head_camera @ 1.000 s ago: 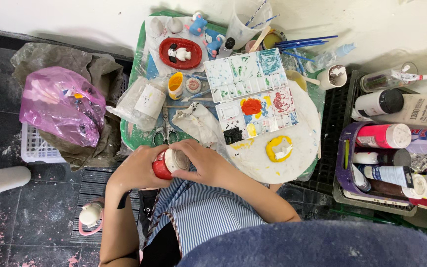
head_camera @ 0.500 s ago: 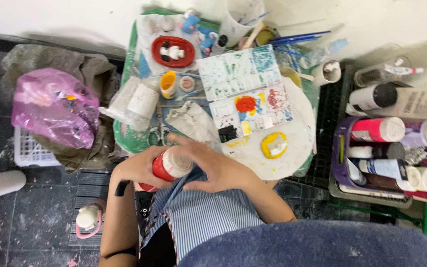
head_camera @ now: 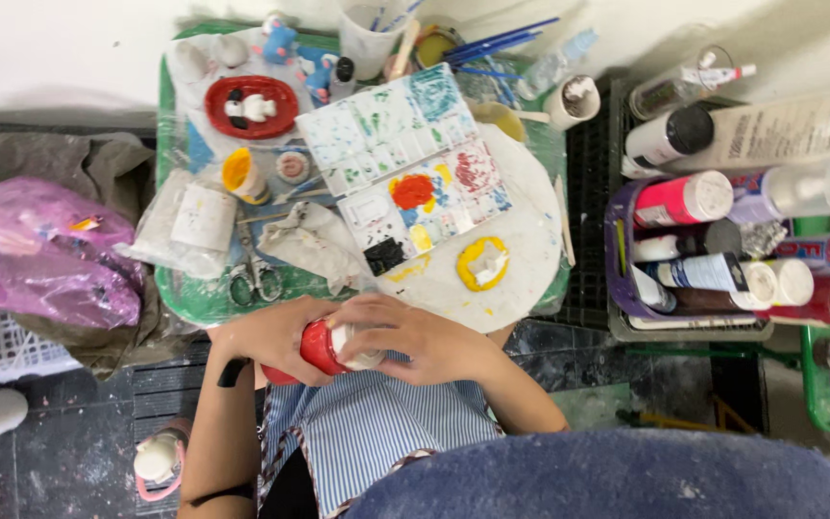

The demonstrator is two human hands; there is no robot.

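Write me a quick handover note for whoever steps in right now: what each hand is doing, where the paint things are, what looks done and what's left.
Left hand: wrapped around the body of the red bottle, held over the lap.
Right hand: closed over the bottle's white cap; cap is on.
Palette: on the round white board, wells used, with red, yellow, blue and black paint in them.
Yellow piece: on the board, painted.
Red dish: at the back of the green tray, small figure in it.
Scissors: front of tray.
Left: no red poured from this bottle yet, as far as can be seen.

Red paint bottle point(head_camera: 317, 348), white cap
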